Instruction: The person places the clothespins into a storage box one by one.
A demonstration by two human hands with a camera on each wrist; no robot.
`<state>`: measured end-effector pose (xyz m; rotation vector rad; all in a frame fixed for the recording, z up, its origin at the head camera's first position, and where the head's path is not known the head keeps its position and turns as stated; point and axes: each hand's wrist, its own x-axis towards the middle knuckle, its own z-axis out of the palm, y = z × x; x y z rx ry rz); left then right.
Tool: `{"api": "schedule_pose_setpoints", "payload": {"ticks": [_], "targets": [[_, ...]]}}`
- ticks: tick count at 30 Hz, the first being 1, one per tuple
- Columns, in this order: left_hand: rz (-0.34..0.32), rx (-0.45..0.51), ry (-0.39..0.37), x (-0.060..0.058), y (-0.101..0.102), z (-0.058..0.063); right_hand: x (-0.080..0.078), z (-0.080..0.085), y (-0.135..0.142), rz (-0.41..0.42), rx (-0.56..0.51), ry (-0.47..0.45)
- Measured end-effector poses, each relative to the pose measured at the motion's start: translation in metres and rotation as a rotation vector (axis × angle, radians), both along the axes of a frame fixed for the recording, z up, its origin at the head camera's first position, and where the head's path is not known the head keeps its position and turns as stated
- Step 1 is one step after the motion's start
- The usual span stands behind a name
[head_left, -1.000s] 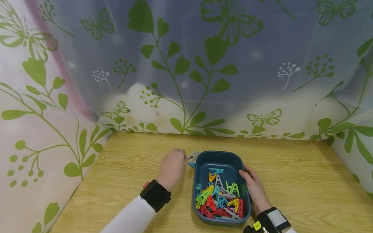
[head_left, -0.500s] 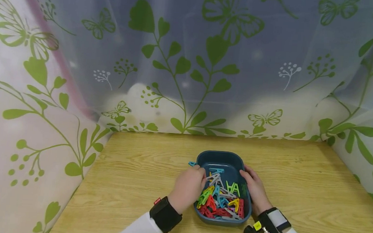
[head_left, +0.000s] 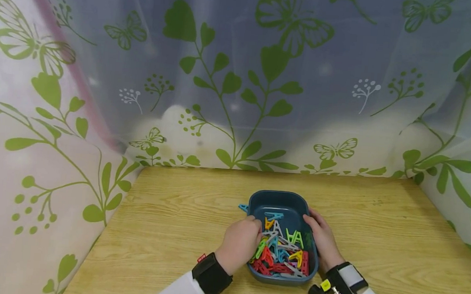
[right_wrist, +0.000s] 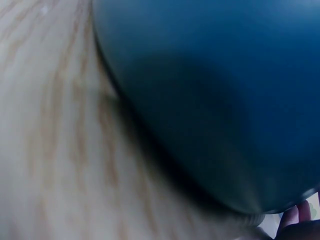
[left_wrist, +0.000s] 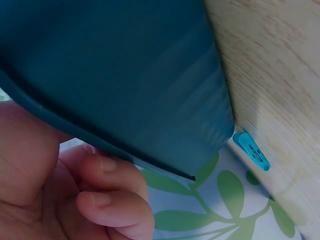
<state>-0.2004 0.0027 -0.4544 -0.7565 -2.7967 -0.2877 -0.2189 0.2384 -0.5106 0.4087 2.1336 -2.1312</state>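
Observation:
In the head view, a dark blue plastic basin (head_left: 278,199) holds a jumble of coloured clothespins (head_left: 280,254). My left hand (head_left: 239,239) is over its left rim, pinching a grey clothespin (head_left: 270,234) whose end shows inside; the hand hides the rest. Curled left fingers (left_wrist: 115,195) show beside the rim in the left wrist view. My right hand (head_left: 323,237) grips the basin's right rim, thumb over the edge. A light blue clothespin (head_left: 243,207) lies on the table just outside the basin's upper left side.
The wooden table (head_left: 398,243) extends around the basin. A patterned curtain (head_left: 223,95) with leaves and butterflies hangs at the back and sides. The right wrist view is mostly filled by the basin's outer wall (right_wrist: 210,100).
My left hand has moved right from beside the light blue clothespin to the basin, carrying the grey clothespin over the rim, then slightly lower. My right hand keeps its hold.

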Motion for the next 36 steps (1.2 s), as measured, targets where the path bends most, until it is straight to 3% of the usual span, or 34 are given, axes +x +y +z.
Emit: {"api": "schedule_pose_setpoints", "payload": {"ticks": [10, 19, 26, 36], "targets": [[-0.002, 0.009, -0.001, 0.001, -0.001, -0.003, 0.001, -0.001, 0.000, 0.000, -0.001, -0.004], [-0.013, 0.142, -0.020, -0.004, -0.005, 0.004, 0.001, -0.001, 0.000, -0.006, -0.009, -0.007], [0.052, 0.271, -0.006, -0.021, -0.017, 0.008, 0.001, 0.000, -0.001, -0.010, -0.020, -0.010], [0.141, 0.240, -0.007, -0.052, -0.034, -0.006, 0.001, 0.000, 0.000, -0.004, -0.019, -0.013]]}}
